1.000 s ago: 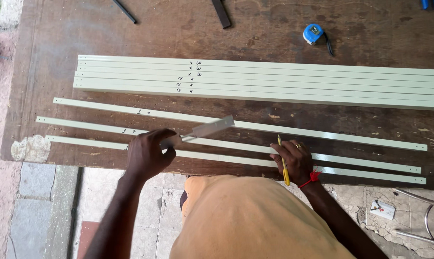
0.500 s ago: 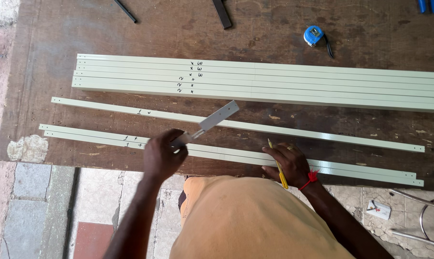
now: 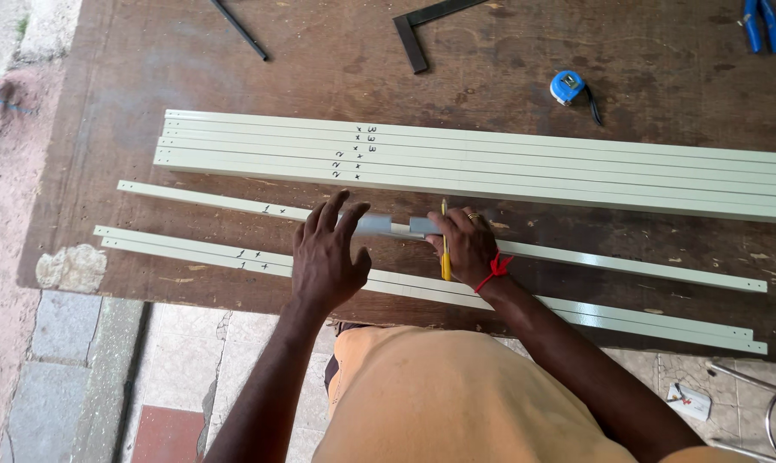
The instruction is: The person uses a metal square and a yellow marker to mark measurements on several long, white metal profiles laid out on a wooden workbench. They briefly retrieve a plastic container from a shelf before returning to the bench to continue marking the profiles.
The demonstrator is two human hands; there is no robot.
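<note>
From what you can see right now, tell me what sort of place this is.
Probably an outdoor or open-sided workshop. A worn wooden workbench holds long pale green strips, a tape measure and a metal square, with paving stones below the bench edge.

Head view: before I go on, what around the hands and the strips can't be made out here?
- Grey metal ruler: its ends are covered by the left hand and right hand.
- Yellow pencil: its tip is too small to tell whether it touches a strip.
- Middle pale green strip: the stretch under both hands is hidden.
- Blue pliers and black square: cut off by the top edge.
</note>
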